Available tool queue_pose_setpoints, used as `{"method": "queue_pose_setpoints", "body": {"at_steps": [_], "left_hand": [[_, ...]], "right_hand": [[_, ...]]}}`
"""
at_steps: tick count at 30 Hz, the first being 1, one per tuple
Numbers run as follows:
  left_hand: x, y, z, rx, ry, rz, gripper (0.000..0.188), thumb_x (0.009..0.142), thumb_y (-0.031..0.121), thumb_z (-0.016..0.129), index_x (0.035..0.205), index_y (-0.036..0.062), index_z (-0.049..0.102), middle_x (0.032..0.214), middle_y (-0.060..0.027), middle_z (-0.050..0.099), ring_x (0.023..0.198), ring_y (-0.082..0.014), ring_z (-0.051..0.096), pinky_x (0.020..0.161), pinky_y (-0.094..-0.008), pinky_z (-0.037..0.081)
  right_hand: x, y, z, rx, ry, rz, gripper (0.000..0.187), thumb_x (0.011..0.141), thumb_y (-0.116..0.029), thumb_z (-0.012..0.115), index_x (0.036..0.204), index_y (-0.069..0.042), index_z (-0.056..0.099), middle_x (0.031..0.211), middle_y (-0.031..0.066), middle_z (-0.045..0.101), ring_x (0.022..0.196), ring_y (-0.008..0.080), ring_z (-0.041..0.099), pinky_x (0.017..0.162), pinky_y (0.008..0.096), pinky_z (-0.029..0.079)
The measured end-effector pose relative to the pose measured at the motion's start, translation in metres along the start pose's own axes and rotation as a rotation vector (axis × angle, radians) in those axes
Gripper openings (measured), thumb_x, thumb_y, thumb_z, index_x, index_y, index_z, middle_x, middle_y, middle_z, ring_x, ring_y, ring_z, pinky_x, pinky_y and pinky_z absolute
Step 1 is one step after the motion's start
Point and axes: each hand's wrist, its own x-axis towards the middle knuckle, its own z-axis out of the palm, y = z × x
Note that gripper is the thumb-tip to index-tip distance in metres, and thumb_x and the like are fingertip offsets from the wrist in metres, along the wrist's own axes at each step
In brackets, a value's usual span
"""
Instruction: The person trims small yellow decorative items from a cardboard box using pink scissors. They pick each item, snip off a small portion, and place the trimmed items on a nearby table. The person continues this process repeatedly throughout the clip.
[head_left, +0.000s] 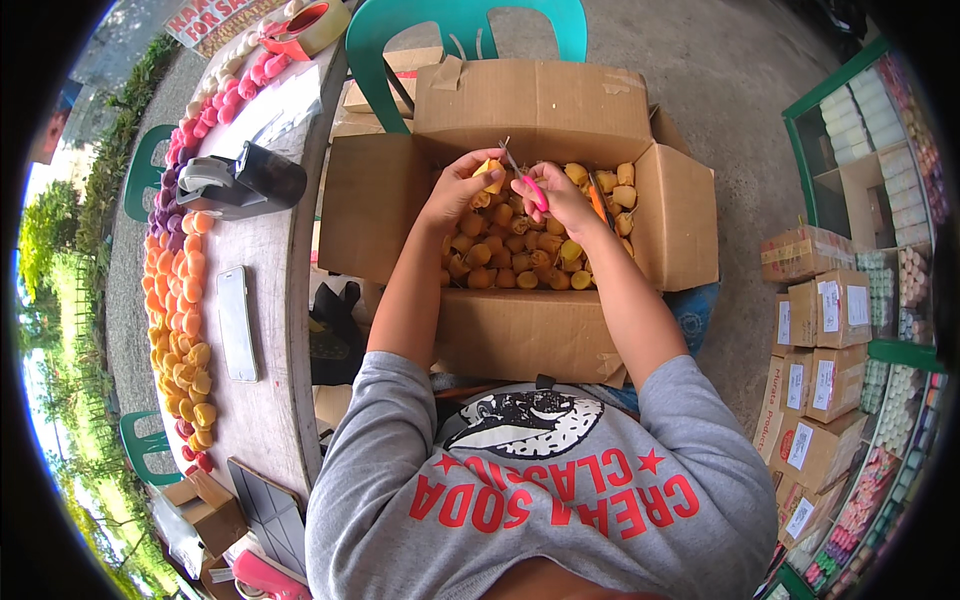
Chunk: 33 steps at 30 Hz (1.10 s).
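My left hand holds a small yellow candle-like piece between thumb and fingers, above an open cardboard box. Close beside it, my right hand is closed on scissors with pink handles. The scissor blades point up and toward the left hand, near the top of the yellow piece; whether they touch it I cannot tell. Beneath both hands, the box is filled with several short, rounded yellow-orange pieces. A slim orange object stands among them by my right wrist.
A long table at left carries a row of coloured rounded pieces, a tape dispenser and a phone. A teal chair stands behind the box. At right are stacked cartons and green-framed shelves.
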Motion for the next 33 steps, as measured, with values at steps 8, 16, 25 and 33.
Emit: {"method": "queue_pose_setpoints", "body": {"at_steps": [8, 16, 25, 33], "left_hand": [[-0.004, 0.012, 0.005, -0.117, 0.012, 0.020, 0.059, 0.083, 0.026, 0.065, 0.132, 0.0005, 0.045, 0.120, -0.0036, 0.055, 0.095, -0.0108, 0.053, 0.083, -0.0249, 0.044], [-0.001, 0.008, -0.002, -0.151, -0.030, 0.005, 0.070, 0.079, 0.031, 0.062, 0.137, -0.0001, 0.038, 0.127, -0.0055, 0.051, 0.092, -0.0116, 0.052, 0.081, -0.0237, 0.043], [-0.002, 0.003, -0.002, -0.339, -0.104, -0.076, 0.058, 0.080, 0.024, 0.059, 0.131, 0.0015, 0.046, 0.117, -0.0046, 0.056, 0.092, -0.0126, 0.053, 0.078, -0.0244, 0.044], [-0.003, -0.005, 0.006, -0.312, -0.156, -0.153, 0.044, 0.079, 0.025, 0.058, 0.118, 0.0050, 0.054, 0.099, -0.0017, 0.059, 0.084, -0.0129, 0.054, 0.078, -0.0273, 0.044]], "right_hand": [[-0.008, -0.011, -0.005, 0.020, -0.055, 0.037, 0.035, 0.086, -0.042, 0.062, 0.089, -0.012, 0.044, 0.063, 0.0005, 0.053, 0.052, 0.0079, 0.047, 0.048, 0.0200, 0.032], [-0.007, -0.005, -0.012, 0.106, -0.167, 0.022, 0.036, 0.084, -0.041, 0.065, 0.084, -0.012, 0.045, 0.062, 0.0005, 0.052, 0.050, 0.0068, 0.048, 0.045, 0.0189, 0.034], [-0.008, -0.005, -0.004, 0.170, -0.164, -0.007, 0.037, 0.085, -0.044, 0.063, 0.085, -0.012, 0.044, 0.064, 0.0010, 0.053, 0.051, 0.0075, 0.047, 0.046, 0.0191, 0.033], [-0.004, 0.000, -0.001, 0.420, -0.241, 0.094, 0.033, 0.090, -0.040, 0.058, 0.094, -0.007, 0.055, 0.067, 0.0016, 0.054, 0.057, 0.0078, 0.049, 0.052, 0.0200, 0.038]]}}
